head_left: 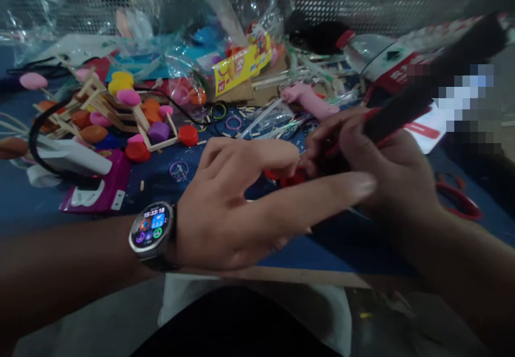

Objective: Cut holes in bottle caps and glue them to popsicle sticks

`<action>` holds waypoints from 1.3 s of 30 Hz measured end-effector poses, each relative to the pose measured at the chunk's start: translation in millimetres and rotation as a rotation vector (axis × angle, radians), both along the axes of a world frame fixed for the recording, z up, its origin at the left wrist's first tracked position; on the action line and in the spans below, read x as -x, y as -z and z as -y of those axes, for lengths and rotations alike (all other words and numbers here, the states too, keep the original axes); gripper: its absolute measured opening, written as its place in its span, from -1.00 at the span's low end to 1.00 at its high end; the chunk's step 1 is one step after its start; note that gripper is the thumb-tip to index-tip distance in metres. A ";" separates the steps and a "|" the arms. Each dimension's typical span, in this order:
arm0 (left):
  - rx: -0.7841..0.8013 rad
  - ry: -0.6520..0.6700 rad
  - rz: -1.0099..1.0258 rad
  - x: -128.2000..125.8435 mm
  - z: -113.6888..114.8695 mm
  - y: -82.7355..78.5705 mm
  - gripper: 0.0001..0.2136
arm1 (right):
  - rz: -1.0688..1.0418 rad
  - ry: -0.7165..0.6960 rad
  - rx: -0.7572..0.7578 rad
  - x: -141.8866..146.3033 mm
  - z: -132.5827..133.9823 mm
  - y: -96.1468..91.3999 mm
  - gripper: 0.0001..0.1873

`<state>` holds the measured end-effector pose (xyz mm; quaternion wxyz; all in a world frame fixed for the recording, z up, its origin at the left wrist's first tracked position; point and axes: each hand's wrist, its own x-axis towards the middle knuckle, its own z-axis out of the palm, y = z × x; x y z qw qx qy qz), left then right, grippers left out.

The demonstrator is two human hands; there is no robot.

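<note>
My right hand [386,169] is closed around a long dark bar [434,81] with red along its lower part; the bar slants up to the right, and its exact kind is unclear. My left hand [241,201], with a smartwatch [153,227] on the wrist, reaches across in front of it. Its thumb is stretched toward the right hand, and the index finger is bent, apart from the thumb. A red piece [285,175] shows between the hands, mostly hidden by fingers. Just behind them lies a pink glue gun-like tool [309,99].
At left stands a frame of wooden sticks [96,99] with colourful pieces, beside a purple power strip [100,185] with a white adapter [76,158]. Plastic bags, a yellow packet [243,65] and a bottle [370,54] line the back. A red loop [458,201] lies at right.
</note>
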<state>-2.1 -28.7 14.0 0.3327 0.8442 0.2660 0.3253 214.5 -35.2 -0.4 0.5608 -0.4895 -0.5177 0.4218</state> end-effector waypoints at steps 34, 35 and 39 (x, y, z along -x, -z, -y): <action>0.305 -0.131 0.217 -5.6 -29.8 16.9 -0.67 | 0.738 -0.143 -0.374 -6.8 1.5 -2.1 -0.69; 0.341 -0.140 0.247 -6.3 -30.1 17.4 -0.65 | 0.754 -0.146 -0.394 -7.2 1.5 -3.5 -0.68; 0.528 -0.115 0.386 -8.5 -31.8 18.8 -0.59 | 0.791 -0.198 -0.413 -6.4 3.1 -12.4 -0.67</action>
